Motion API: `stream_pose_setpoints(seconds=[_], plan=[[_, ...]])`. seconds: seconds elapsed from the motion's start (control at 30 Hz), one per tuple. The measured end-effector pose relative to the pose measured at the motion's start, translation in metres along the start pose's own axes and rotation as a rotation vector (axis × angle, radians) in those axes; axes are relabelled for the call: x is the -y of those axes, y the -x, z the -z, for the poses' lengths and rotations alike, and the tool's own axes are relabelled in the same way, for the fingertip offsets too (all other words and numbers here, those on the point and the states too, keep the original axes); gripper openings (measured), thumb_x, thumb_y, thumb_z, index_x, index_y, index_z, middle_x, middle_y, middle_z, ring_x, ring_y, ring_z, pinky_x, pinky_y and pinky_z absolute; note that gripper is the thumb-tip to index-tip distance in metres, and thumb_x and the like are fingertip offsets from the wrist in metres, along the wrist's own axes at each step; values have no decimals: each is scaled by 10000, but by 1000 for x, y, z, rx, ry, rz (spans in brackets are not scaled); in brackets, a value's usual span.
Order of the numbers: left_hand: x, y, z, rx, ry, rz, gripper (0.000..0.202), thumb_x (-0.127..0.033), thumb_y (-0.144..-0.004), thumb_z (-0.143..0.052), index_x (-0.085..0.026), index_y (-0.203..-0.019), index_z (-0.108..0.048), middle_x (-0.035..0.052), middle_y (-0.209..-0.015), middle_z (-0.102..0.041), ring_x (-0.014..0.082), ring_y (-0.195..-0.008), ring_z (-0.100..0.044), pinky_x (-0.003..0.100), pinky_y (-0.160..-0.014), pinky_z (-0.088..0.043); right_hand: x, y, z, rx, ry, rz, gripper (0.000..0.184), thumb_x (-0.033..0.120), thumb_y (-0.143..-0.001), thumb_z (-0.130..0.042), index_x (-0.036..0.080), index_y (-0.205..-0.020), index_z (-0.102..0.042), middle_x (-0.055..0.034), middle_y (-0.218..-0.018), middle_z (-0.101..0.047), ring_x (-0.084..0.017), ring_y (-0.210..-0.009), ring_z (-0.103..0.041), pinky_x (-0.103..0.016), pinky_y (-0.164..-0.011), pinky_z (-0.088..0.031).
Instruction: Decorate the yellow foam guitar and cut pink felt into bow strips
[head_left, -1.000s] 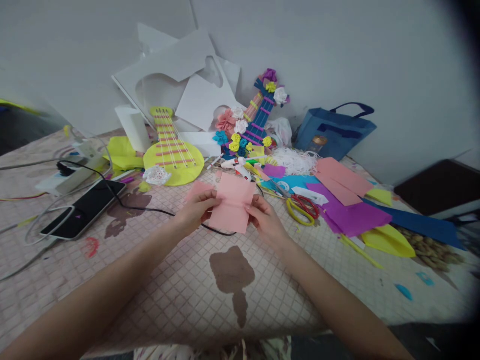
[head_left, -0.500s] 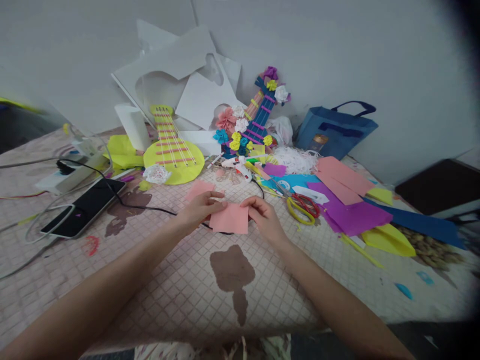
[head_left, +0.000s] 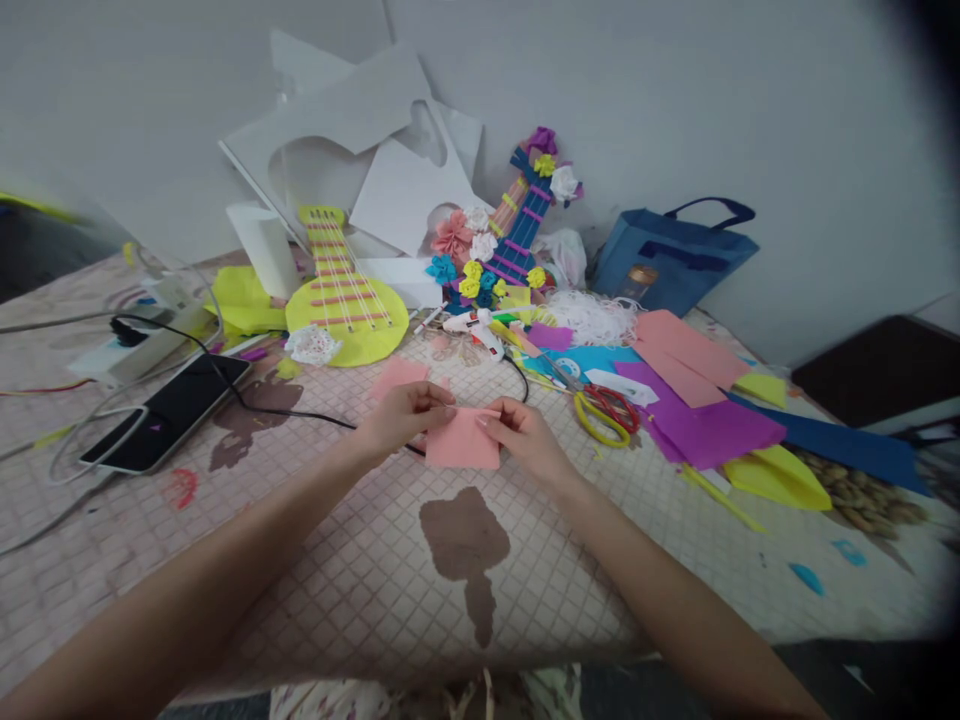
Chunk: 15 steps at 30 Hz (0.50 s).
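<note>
Two hands share one small piece of pink paper [head_left: 463, 441], held at the middle of the worktop [head_left: 337, 590], just beyond a dark stain [head_left: 465, 535] on the patterned cover. The left hand [head_left: 409, 412] has its grip closed at the upper left corner, with no gap visible at the fingertips; its thumb is too hidden to place. The right hand [head_left: 523, 432] pinches the upper right corner, thumb lying on the near face and forefinger along the top edge, where a narrow ridge shows. Whether the lower edge of the paper touches the cover, I cannot tell.

The step in hand looks like folding: the ridge suggests that the top edge is being turned over or creased between the fingertips. The next move, I judge, calls for light, even pressure along that edge, with both corners kept level so that the crease runs straight and the thin-looking paper does not tear or twist.

Another pink piece [head_left: 400, 376] lies just beyond the left hand. The glue gun [head_left: 484, 330] and the scissors [head_left: 580, 412] lie apart from both hands, neither one held
</note>
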<state>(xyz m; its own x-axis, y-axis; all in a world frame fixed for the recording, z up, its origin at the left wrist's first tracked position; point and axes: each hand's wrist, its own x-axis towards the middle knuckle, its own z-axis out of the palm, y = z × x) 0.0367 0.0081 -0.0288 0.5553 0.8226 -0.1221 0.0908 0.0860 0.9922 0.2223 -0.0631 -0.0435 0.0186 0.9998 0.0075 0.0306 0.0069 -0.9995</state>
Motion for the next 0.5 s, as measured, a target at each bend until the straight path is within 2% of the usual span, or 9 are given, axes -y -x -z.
stream_pose_setpoints(seconds=[0.17, 0.23, 0.33, 0.5], plan=[[-2, 0, -1, -22, -64, -86, 287, -404, -732, -655, -142, -848, -636, 57, -856, -661, 134, -754, -577, 234, -643, -412, 1, 0, 1, 33, 48, 32, 251, 410, -756, -650, 180, -735, -550, 39, -601, -500, -92, -529, -431, -224, -479, -317], [-4, 0, 0, -47, -61, -73, 304, -440, -775, -596, -144, -824, -644, 69, -884, -668, 145, -782, -586, 249, -674, -432, 2, 1, 1, 36, 48, 34, 245, 400, -760, -647, 177, -731, -548, 37, -609, -499, -91, -539, -428, -223, -485, -313], [-5, -1, 1, -70, -17, -36, 349, -478, -801, -544, -143, -777, -639, 67, -832, -665, 145, -759, -589, 252, -659, -439, 4, 2, 1, 51, 27, 30, 244, 393, -759, -649, 178, -719, -541, 36, -614, -499, -91, -548, -421, -222, -495, -310], [-5, -2, 2, -79, -16, -68, 276, -398, -730, -646, -149, -662, -546, -6, -641, -575, 85, -575, -495, 215, -571, -384, 6, 3, 0, 69, 23, 18, 235, 393, -751, -657, 182, -727, -558, 40, -612, -491, -93, -559, -408, -223, -498, -295]])
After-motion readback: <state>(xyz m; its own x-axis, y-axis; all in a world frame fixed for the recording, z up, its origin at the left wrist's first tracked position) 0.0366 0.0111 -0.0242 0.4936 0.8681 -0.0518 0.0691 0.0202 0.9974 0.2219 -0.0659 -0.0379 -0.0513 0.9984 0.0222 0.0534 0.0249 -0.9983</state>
